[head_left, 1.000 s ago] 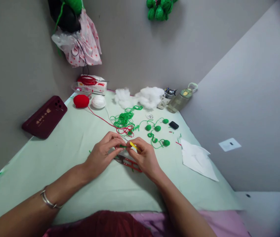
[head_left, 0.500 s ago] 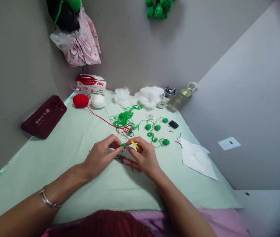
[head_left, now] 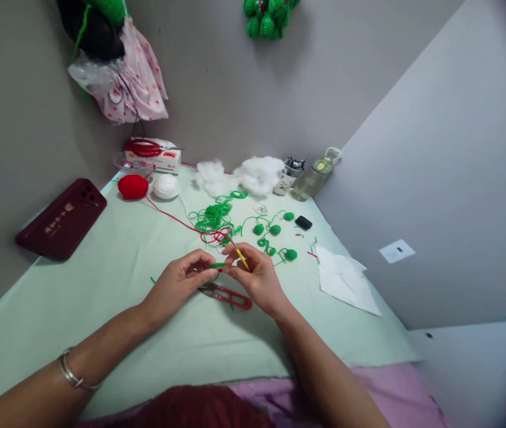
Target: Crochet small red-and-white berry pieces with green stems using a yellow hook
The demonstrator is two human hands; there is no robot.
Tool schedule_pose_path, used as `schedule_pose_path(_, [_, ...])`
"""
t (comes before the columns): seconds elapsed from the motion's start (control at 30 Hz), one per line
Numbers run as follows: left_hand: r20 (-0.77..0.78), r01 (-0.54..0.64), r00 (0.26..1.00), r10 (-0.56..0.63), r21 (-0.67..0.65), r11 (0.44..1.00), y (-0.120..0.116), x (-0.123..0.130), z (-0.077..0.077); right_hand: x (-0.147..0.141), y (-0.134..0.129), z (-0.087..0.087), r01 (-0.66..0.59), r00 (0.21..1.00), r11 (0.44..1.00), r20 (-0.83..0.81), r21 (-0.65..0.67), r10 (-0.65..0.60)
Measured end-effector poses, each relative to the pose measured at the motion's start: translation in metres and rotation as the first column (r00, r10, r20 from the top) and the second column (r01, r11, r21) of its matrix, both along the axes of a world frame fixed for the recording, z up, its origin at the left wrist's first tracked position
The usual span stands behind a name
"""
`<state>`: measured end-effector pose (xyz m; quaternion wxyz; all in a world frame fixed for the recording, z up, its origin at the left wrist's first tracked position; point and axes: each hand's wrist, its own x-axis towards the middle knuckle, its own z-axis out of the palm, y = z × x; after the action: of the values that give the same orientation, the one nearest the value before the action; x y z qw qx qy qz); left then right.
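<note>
Between my two hands is a small green and red crochet piece (head_left: 217, 266), mostly covered by fingers. My left hand (head_left: 185, 277) pinches its left end between thumb and fingers. My right hand (head_left: 255, 276) has thumb and fingertips at its right end and also holds a yellow-handled crochet hook (head_left: 241, 258), its metal shaft pointing up and to the left. Under the hands lie red-handled thread snips (head_left: 228, 296). Just beyond are tangled red yarn (head_left: 217, 235) and a loose heap of green yarn (head_left: 214, 217).
Red (head_left: 133, 186) and white (head_left: 166, 186) yarn balls sit at the back left, near a maroon phone (head_left: 63, 220). White stuffing (head_left: 259, 175), a pen cup (head_left: 285, 179) and a bottle (head_left: 314, 178) line the back. Small green crocheted balls (head_left: 275, 230) and white paper (head_left: 346, 279) lie right.
My right fingers have lifted and spread a little, and the hook has turned so its metal shaft shows. The view has shifted slightly to the right.
</note>
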<state>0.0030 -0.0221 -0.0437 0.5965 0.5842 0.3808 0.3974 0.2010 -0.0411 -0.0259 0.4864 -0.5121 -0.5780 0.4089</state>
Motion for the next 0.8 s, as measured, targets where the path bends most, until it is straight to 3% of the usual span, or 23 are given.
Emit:
schedule_pose_path(0.1, [0.025, -0.073, 0.997, 0.074, -0.042, 0.996, 0.001, -0.001, 0.001, 0.029, 0.011, 0.006, 0.251, 0.956, 0.959, 0.12, 0.132, -0.267])
schedule_pose_path(0.2, [0.057, -0.194, 0.979, 0.198, -0.061, 0.979, 0.006, -0.006, 0.002, 0.068, 0.019, 0.015, 0.504, 0.831, 0.824, 0.116, 0.259, -0.544])
schedule_pose_path(0.27, [0.091, -0.272, 0.956, 0.279, -0.075, 0.959, 0.01, -0.01, 0.002, 0.086, 0.023, 0.019, 0.599, 0.746, 0.73, 0.104, 0.329, -0.658])
schedule_pose_path(0.33, [0.132, -0.336, 0.929, 0.346, -0.096, 0.937, 0.015, -0.014, 0.002, 0.093, 0.025, 0.019, 0.605, 0.726, 0.715, 0.125, 0.35, -0.676])
schedule_pose_path(0.47, [0.211, -0.422, 0.871, 0.444, -0.144, 0.895, 0.021, -0.021, 0.003, 0.074, 0.03, 0.011, 0.446, 0.81, 0.843, 0.266, 0.302, -0.523])
schedule_pose_path(0.6, [0.266, -0.463, 0.823, 0.501, -0.196, 0.864, 0.024, -0.027, 0.005, 0.033, 0.044, 0.015, 0.148, 0.849, 0.963, 0.471, 0.224, -0.24])
schedule_pose_path(0.7, [0.292, -0.481, 0.796, 0.53, -0.225, 0.847, 0.027, -0.03, 0.006, -0.004, 0.067, 0.021, -0.054, 0.778, 0.989, 0.626, 0.14, -0.046])
schedule_pose_path(0.8, [0.309, -0.498, 0.774, 0.553, -0.244, 0.832, 0.032, -0.034, 0.005, -0.044, 0.098, 0.018, -0.143, 0.671, 0.989, 0.738, 0.039, 0.068])
